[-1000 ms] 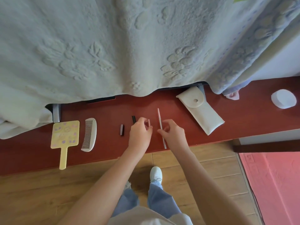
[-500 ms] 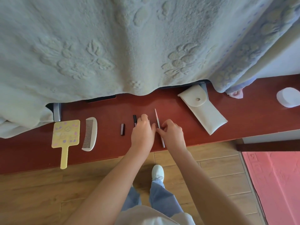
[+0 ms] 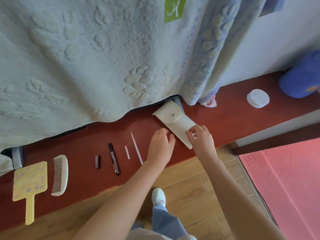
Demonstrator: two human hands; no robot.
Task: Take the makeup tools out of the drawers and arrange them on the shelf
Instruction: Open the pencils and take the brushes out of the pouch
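Six small items lie in a row along the red shelf (image 3: 225,118): yellow hand mirror (image 3: 30,181), white comb (image 3: 59,174), short dark cap (image 3: 97,161), dark pen-like tool (image 3: 114,158), small pink cap (image 3: 127,152), thin pink stick (image 3: 136,148). A white round pad (image 3: 258,98) sits well apart to the right.

Change since half a second ago: both hands have left the pink stick and its cap, which now rest free on the shelf, cap just left of stick. The hands have shifted right to the white snap pouch (image 3: 174,122), which lies slanted, flap end tucked near the hanging blanket (image 3: 86,58).

Right hand (image 3: 201,138): fingertips pinch the pouch's lower end, so grasping the pouch. Left hand (image 3: 160,144): released, holding nothing, fingers loosely curled, tips at or just beside the pouch's left edge; contact not clear.

Reading: the stick-and-cap step looks finished, and the pouch is the piece in hand. Its snap appears fastened. It likely needs straightening into line with the row, or opening for contents; which, I cannot say. No drawers visible here.
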